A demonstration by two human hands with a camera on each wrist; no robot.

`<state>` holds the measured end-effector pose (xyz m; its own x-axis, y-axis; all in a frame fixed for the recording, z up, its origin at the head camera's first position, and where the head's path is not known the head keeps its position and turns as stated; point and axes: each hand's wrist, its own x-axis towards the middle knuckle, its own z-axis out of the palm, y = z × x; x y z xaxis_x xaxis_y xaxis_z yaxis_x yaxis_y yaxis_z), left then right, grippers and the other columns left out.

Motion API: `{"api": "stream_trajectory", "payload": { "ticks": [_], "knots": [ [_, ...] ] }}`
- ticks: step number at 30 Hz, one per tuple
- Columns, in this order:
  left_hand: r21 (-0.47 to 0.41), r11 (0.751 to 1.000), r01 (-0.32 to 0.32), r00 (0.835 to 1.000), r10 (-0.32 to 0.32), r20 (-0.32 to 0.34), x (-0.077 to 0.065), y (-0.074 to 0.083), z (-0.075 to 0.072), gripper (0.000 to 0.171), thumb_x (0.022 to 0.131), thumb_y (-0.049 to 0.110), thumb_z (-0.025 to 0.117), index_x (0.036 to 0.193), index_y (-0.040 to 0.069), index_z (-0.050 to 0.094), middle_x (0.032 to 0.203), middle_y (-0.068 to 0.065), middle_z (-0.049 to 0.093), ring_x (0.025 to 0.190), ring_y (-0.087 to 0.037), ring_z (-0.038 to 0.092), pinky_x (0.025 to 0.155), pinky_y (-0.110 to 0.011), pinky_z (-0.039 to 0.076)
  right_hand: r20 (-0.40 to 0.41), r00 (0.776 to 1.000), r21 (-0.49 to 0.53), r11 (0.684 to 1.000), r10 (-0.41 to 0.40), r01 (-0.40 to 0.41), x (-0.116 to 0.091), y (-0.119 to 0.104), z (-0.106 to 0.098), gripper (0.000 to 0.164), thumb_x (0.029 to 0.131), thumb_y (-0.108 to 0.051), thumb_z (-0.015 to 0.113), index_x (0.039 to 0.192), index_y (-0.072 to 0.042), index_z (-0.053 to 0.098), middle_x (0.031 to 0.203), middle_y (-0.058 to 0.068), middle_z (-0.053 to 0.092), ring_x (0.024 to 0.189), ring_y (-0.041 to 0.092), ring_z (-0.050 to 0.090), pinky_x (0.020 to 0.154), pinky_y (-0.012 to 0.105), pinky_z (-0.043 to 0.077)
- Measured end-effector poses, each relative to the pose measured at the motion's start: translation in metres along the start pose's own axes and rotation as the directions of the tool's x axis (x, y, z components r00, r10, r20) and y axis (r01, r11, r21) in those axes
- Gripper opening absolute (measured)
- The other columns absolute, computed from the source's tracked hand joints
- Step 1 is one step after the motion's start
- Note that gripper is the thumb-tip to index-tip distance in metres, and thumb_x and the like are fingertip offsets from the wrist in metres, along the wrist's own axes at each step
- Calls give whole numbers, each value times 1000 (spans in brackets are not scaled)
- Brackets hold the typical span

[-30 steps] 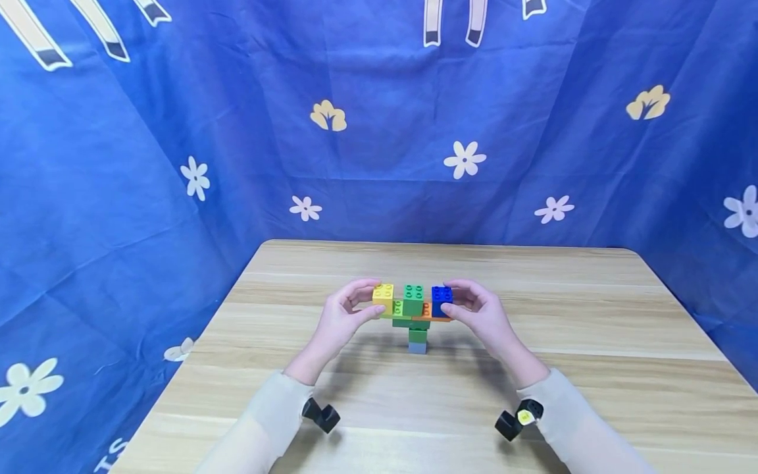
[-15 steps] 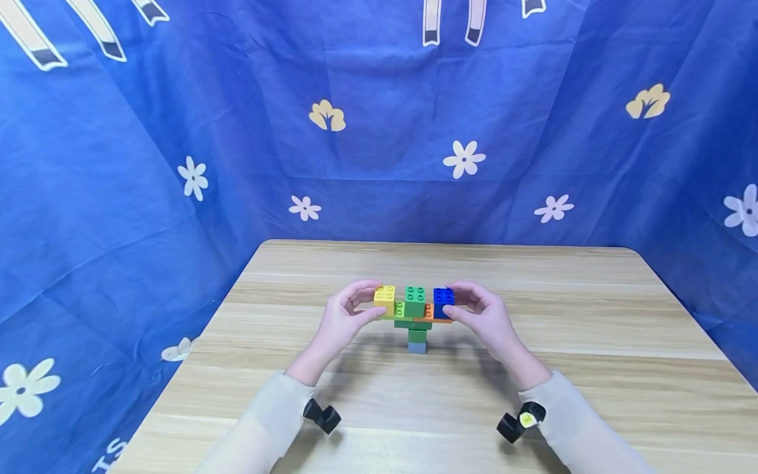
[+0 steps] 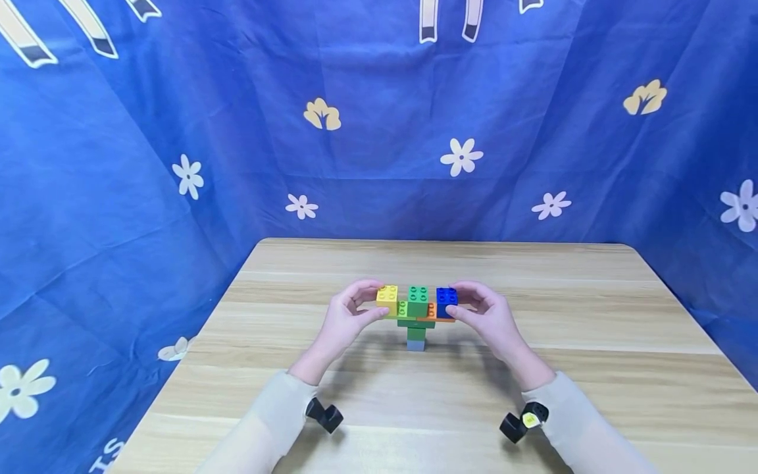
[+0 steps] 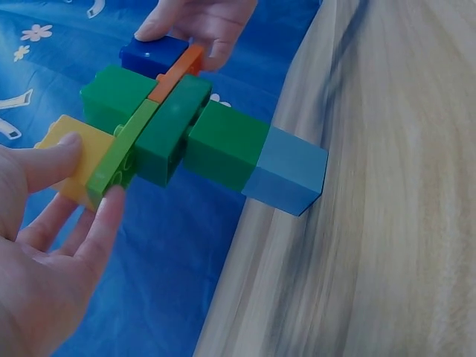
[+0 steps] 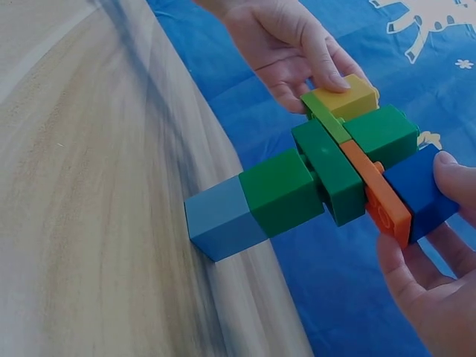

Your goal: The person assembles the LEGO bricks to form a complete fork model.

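Observation:
A T-shaped toy brick build stands upright in front of me, its light blue brick [image 3: 416, 345] lowest, at or very near the tabletop. Above that come a green brick [image 5: 282, 192] and a wider dark green brick [image 4: 175, 130]. A lime plate [image 4: 123, 152] and an orange plate [image 5: 375, 193] lie side by side across it. On top sit yellow [image 3: 387, 298], green [image 3: 418, 301] and dark blue [image 3: 447, 302] bricks. My left hand [image 3: 349, 315] pinches the yellow brick and touches the lime plate. With thumb and fingers, my right hand [image 3: 487, 316] grips the dark blue brick, fingertips under the orange plate.
The wooden table [image 3: 379, 408] spreads around the build. Behind and beside it hangs a blue cloth [image 3: 379, 151] with flower prints. Each sleeve carries a small black wrist camera, the left one [image 3: 324, 415] and the right one [image 3: 524, 422].
Both hands and the top of the build have shifted slightly right, while its foot has barely moved. The head view has turned a little. Both grips stay the same.

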<state>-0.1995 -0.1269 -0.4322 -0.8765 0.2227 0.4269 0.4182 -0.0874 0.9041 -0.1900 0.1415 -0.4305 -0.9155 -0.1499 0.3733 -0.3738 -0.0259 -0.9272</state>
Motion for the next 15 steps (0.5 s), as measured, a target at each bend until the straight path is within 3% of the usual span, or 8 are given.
{"api": "stream_trajectory", "payload": {
  "ticks": [7,15],
  "knots": [
    [-6,1000,29,1000,-29,5,0,3,-2,43,75,-14,68,115,-6,55,114,-20,60,102,-22,58,82,-38,53,11,1000,1,1000,5,-5,0,-1,1,39,78,-3,74,113,2,59,106,10,62,96,19,58,78,29,54],
    [38,999,19,1000,-20,22,-5,25,3,39,76,-14,66,113,-8,54,113,-21,59,101,-20,58,80,-37,53,25,1000,-13,1000,1,-1,-1,-2,1,38,78,-5,73,113,1,59,107,12,61,97,19,58,79,29,53]
  ]
}}
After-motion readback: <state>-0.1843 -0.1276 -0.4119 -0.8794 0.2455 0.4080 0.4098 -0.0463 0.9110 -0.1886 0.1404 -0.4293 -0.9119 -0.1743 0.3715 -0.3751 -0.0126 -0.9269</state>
